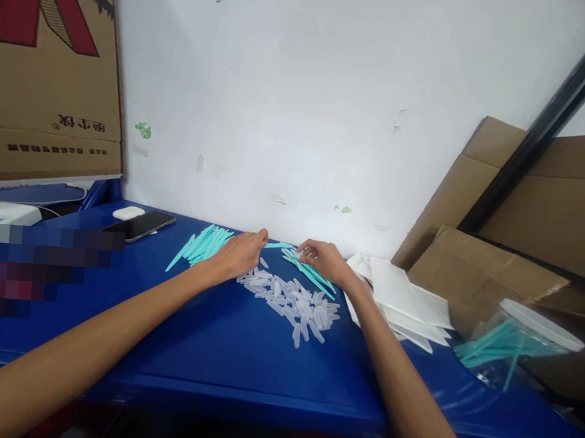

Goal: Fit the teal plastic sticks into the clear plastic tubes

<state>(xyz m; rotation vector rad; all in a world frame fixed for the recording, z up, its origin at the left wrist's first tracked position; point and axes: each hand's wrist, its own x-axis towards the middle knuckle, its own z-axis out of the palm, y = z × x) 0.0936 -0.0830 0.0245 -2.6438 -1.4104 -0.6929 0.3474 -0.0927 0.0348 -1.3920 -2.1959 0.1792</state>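
My left hand (244,252) is closed in a pinch. From its fingertips a slim turquoise stick (278,245) points right, toward my other hand. My right hand (324,260) has its fingers curled together, with a small whitish piece showing at the tips, too small to name. Beneath it lies a loose group of turquoise sticks (313,276). Close to my left wrist is a denser pile of turquoise sticks (204,245). Between my forearms, small translucent tapered plastic caps (299,303) are spread in a heap on the blue table (223,354).
A clear jar (506,351) with a white lid holds turquoise sticks at the right. White packets (407,300) lie near my right forearm, before cardboard (479,272). A phone (146,225) and white case (128,213) sit back left. The white wall (290,112) rises behind.
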